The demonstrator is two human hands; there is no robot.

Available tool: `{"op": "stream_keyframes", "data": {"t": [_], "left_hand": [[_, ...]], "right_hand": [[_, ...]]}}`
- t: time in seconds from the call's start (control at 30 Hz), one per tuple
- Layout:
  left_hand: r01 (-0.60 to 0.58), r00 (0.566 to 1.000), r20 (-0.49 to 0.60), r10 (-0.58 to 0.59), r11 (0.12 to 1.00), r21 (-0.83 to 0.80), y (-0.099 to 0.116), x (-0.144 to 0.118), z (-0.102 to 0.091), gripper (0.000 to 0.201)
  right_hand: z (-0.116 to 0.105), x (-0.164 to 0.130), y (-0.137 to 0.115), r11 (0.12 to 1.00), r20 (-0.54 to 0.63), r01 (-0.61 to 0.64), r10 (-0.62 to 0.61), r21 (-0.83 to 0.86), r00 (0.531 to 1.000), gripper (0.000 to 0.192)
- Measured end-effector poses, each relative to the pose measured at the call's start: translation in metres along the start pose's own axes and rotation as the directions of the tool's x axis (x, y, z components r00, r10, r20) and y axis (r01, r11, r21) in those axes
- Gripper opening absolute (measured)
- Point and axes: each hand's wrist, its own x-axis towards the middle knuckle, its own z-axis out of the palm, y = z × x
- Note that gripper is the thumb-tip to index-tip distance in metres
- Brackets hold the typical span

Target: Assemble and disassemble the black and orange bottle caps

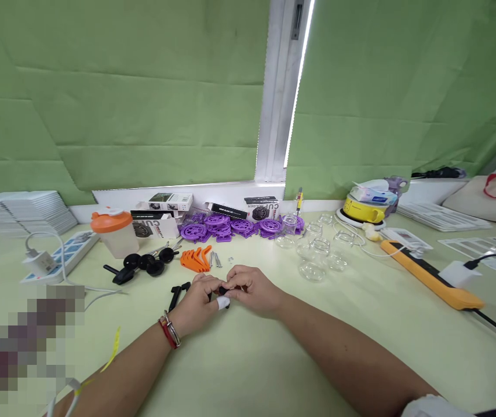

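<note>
Head view: the left hand (199,301) and right hand (252,292) meet at table centre, fingertips pinched together on 1 small black plastic part (222,291), mostly hidden between them. It looks light, stiff and easy to fumble, so best gripped by its ends. At 11 o'clock lie orange plastic brackets (196,259); at 9 o'clock 2 black plastic pegs (178,292); at 1 o'clock clear glass jars (313,255). The pale green tabletop (274,359) lies open toward 6 o'clock.
</note>
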Motion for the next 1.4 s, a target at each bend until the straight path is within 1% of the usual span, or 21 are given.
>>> {"op": "stream_keyframes", "data": {"t": [0.13,0.2,0.27,0.37,0.4,0.47,0.53,0.6,0.7,0.77,0.83,0.9,0.97,1.07,1.17,1.27,1.4], "left_hand": [[-0.012,1.0,-0.008,0.012,0.999,0.042,0.0,0.0,0.001,0.015],[-0.014,1.0,-0.018,0.015,0.996,0.084,-0.002,0.001,-0.001,0.015],[-0.022,0.999,-0.019,0.025,0.989,0.145,-0.007,0.001,-0.009,0.014],[-0.049,0.999,0.01,0.048,0.979,0.197,-0.023,0.0,-0.028,0.021],[-0.059,0.998,0.038,0.053,0.982,0.178,-0.03,-0.002,-0.035,0.025],[-0.038,0.987,0.156,0.022,0.994,0.1,-0.042,-0.005,-0.048,0.035],[0.032,0.957,0.287,-0.037,0.999,0.021,-0.051,-0.007,-0.057,0.044],[0.085,0.927,0.37,-0.063,0.995,-0.043,-0.056,-0.009,-0.06,0.049],[0.093,0.916,0.397,-0.054,0.992,-0.082,-0.059,-0.009,-0.056,0.054],[0.074,0.919,0.392,-0.049,0.996,-0.05,-0.061,-0.009,-0.05,0.057],[0.055,0.918,0.392,-0.05,0.998,0.0,-0.062,-0.008,-0.045,0.059],[0.033,0.92,0.39,-0.04,0.999,0.024,-0.061,-0.007,-0.04,0.058],[-0.002,0.927,0.374,-0.005,1.0,0.017,-0.057,-0.006,-0.035,0.056],[-0.059,0.945,0.322,0.054,0.998,0.004,-0.046,-0.003,-0.026,0.05],[-0.108,0.962,0.254,0.097,0.994,0.029,-0.035,-0.002,-0.016,0.044],[-0.128,0.969,0.221,0.108,0.989,0.077,-0.027,-0.002,-0.008,0.044],[-0.123,0.97,0.223,0.094,0.985,0.122,-0.026,-0.004,-0.008,0.049]], "right_hand": [[0.002,0.0,-0.005,1.0,-0.008,0.004,-0.004,-0.027,1.0,0.013],[0.003,0.0,-0.005,0.998,-0.014,-0.027,0.027,-0.056,1.0,0.014],[0.004,0.0,-0.001,0.991,-0.043,-0.119,0.116,-0.068,0.992,0.015],[0.004,0.001,0.013,0.958,-0.113,-0.287,0.284,-0.015,0.952,0.019],[0.003,0.001,0.018,0.943,-0.126,-0.332,0.329,-0.004,0.936,0.019],[0.002,0.003,0.028,0.917,-0.127,-0.399,0.392,-0.029,0.911,0.017],[0.001,0.004,0.033,0.895,-0.113,-0.435,0.424,-0.097,0.898,0.015],[0.0,0.006,0.034,0.883,-0.101,-0.437,0.426,-0.173,0.899,0.015],[0.001,0.006,0.031,0.872,-0.091,-0.388,0.379,-0.298,0.921,0.015],[0.001,0.005,0.028,0.864,-0.081,-0.345,0.34,-0.365,0.937,0.015],[0.001,0.005,0.025,0.859,-0.071,-0.324,0.324,-0.397,0.943,0.016],[0.001,0.005,0.022,0.854,-0.063,-0.323,0.326,-0.409,0.943,0.016],[0.001,0.005,0.02,0.847,-0.063,-0.325,0.33,-0.421,0.942,0.016],[0.002,0.005,0.018,0.839,-0.073,-0.318,0.32,-0.442,0.945,0.014],[0.001,0.004,0.017,0.842,-0.074,-0.3,0.3,-0.448,0.951,0.011],[0.0,0.004,0.019,0.843,-0.069,-0.296,0.298,-0.449,0.952,0.008],[-0.002,0.004,0.022,0.847,-0.068,-0.29,0.291,-0.446,0.954,0.009]]}}
